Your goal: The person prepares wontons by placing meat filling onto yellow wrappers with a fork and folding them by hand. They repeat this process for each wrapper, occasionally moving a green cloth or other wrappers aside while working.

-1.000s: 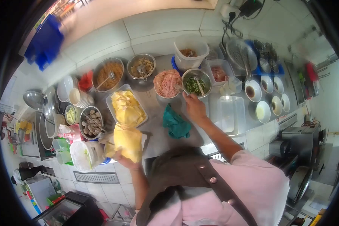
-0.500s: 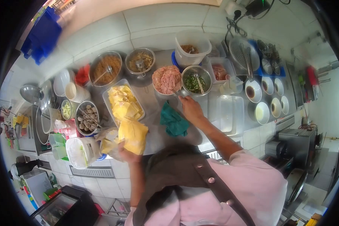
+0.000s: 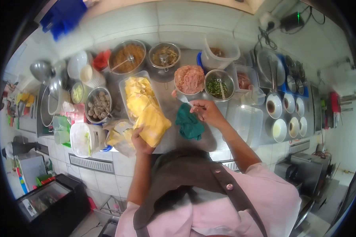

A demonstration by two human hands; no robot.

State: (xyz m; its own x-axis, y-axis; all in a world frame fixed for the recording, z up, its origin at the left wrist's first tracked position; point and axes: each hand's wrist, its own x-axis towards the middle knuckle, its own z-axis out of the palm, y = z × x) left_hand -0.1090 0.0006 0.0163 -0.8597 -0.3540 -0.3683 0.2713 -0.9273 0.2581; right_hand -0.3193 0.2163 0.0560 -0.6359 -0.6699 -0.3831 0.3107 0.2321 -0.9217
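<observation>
My left hand (image 3: 141, 142) is closed on a stack of yellow dough wrappers (image 3: 155, 125) near the table's front edge. My right hand (image 3: 207, 112) pinches a small metal spoon or spreader (image 3: 184, 100), with a bit of pink meat (image 3: 174, 93) at its tip. Just beyond the tool sits a mound of minced meat (image 3: 189, 78) in a bowl. Below it lies a crumpled green cloth (image 3: 190, 125). Folded yellow pieces (image 3: 137, 93) fill a clear tray (image 3: 125, 91) left of the cloth. A plastic bag (image 3: 122, 136) with more yellow wrappers is beside my left hand.
A bowl of chopped greens (image 3: 218, 87) stands right of the meat, and a clear plastic container (image 3: 247, 122) lies nearer. Several small white bowls (image 3: 279, 130) hold sauces at the right. At the left are a bowl of meatballs (image 3: 99, 106) and a white tub (image 3: 84, 139).
My right hand has come back from the bowls' edge and now shows the tool with meat on it. The wrappers in my left hand are raised slightly. The camera view has shifted.
</observation>
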